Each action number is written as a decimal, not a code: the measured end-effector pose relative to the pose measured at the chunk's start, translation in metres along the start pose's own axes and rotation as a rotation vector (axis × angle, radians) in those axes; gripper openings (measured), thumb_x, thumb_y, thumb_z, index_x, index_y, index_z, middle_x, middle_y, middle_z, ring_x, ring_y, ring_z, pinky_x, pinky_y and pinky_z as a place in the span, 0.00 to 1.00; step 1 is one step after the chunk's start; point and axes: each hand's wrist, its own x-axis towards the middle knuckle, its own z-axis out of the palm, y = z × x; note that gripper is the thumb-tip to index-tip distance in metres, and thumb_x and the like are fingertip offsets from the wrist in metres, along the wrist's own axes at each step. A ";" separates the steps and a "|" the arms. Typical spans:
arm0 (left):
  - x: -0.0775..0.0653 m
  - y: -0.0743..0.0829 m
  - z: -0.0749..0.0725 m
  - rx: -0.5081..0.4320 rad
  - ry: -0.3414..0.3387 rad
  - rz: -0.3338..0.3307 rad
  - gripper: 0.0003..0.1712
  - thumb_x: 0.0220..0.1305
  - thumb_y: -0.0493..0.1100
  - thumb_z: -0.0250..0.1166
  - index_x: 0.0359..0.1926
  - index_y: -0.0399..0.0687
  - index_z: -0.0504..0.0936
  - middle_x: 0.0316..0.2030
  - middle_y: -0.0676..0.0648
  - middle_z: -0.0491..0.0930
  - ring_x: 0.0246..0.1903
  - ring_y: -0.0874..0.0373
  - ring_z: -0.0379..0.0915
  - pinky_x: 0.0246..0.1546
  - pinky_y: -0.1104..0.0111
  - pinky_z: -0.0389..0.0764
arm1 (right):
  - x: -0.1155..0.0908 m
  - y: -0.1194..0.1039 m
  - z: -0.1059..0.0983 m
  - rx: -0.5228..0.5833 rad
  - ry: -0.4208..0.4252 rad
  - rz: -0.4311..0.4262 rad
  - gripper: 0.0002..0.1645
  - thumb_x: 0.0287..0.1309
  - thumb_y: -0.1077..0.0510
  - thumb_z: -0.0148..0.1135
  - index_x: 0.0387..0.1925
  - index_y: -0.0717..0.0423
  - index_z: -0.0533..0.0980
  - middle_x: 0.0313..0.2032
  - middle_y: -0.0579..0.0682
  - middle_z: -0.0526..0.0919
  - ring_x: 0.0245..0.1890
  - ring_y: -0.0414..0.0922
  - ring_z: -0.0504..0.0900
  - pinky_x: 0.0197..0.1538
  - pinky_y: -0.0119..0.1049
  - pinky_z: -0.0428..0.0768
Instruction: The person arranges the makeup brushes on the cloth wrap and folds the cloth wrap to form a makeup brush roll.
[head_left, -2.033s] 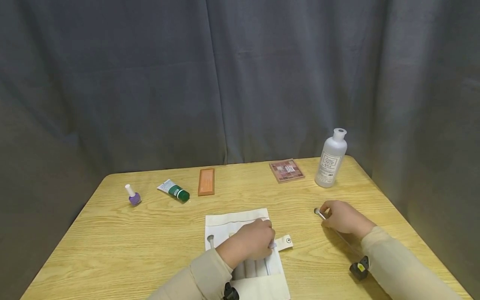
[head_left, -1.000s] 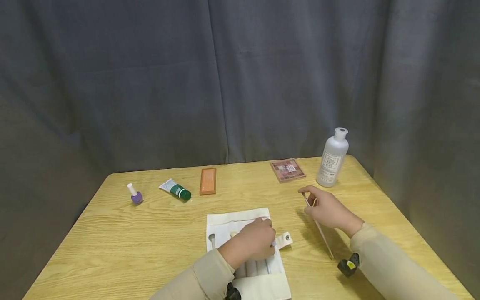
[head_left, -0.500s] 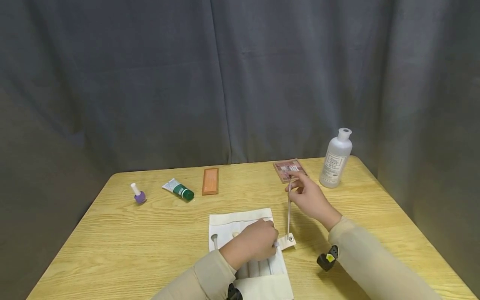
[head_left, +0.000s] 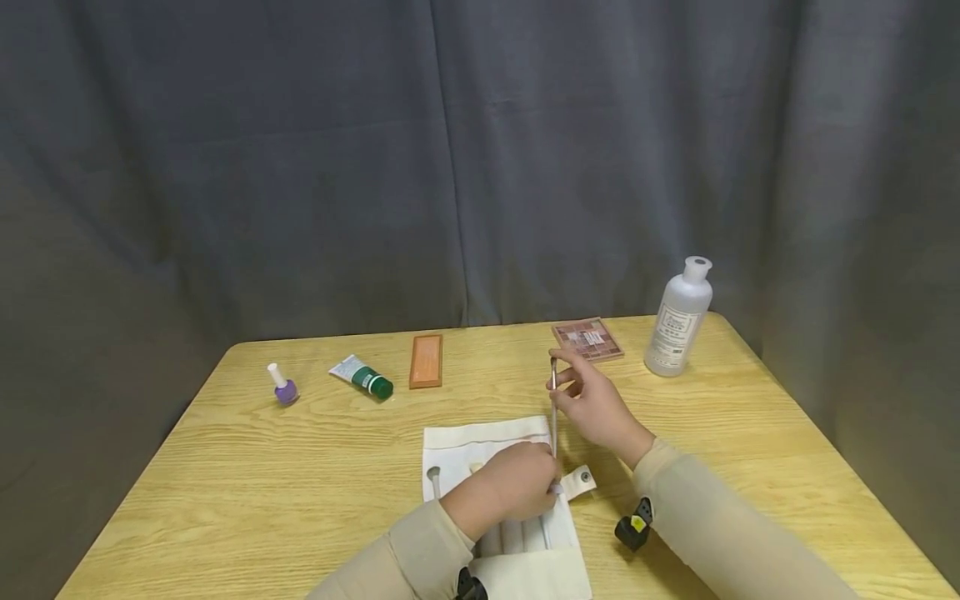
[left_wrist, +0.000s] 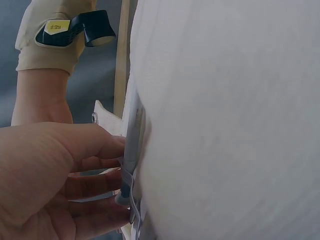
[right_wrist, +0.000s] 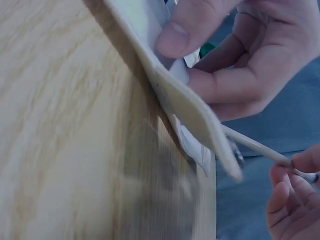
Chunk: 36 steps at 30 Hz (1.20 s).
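A white fabric makeup brush roll [head_left: 536, 575] lies at the table's front, with a brush [head_left: 434, 479] in its left side and a snap strap [head_left: 579, 482] at its right edge. My left hand [head_left: 517, 482] pinches the roll near that edge; the right wrist view shows its thumb on the fabric. With fingertips and thumb, my right hand [head_left: 596, 408] grips a slim makeup brush [head_left: 554, 417] near its bristle end, bristles up. The handle points down toward the roll, and its lower end is hidden behind my left hand in the head view.
Along the back of the wooden table [head_left: 262, 500] lie a purple nail polish bottle [head_left: 285, 390], a green-and-white tube [head_left: 362, 377], an orange palette [head_left: 426, 362] and a pinkish palette [head_left: 588, 338]. A translucent bottle [head_left: 678, 321] stands at back right. Grey curtains hang behind.
My right hand has lifted the makeup brush off the table, turned it upright and carried it left to the roll's right edge. My left hand keeps its hold on the roll.
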 end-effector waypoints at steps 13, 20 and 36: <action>0.000 -0.001 0.000 -0.042 -0.007 -0.033 0.06 0.63 0.43 0.69 0.28 0.54 0.85 0.30 0.58 0.77 0.28 0.67 0.68 0.37 0.74 0.74 | 0.001 -0.003 0.008 -0.042 -0.067 0.045 0.38 0.63 0.69 0.61 0.73 0.57 0.64 0.39 0.55 0.82 0.32 0.47 0.79 0.34 0.34 0.78; -0.002 -0.002 0.000 -0.074 -0.016 -0.041 0.02 0.62 0.43 0.70 0.32 0.53 0.87 0.32 0.59 0.79 0.32 0.68 0.74 0.37 0.75 0.77 | -0.002 0.000 0.015 -0.038 -0.095 0.060 0.38 0.61 0.68 0.63 0.72 0.57 0.65 0.36 0.51 0.80 0.30 0.44 0.76 0.30 0.33 0.75; -0.003 -0.002 0.001 -0.158 -0.022 -0.089 0.14 0.64 0.45 0.70 0.20 0.51 0.85 0.20 0.58 0.77 0.19 0.66 0.66 0.24 0.75 0.71 | -0.011 0.007 0.016 -0.007 -0.178 0.149 0.39 0.60 0.68 0.65 0.72 0.63 0.63 0.35 0.53 0.78 0.30 0.45 0.73 0.27 0.32 0.73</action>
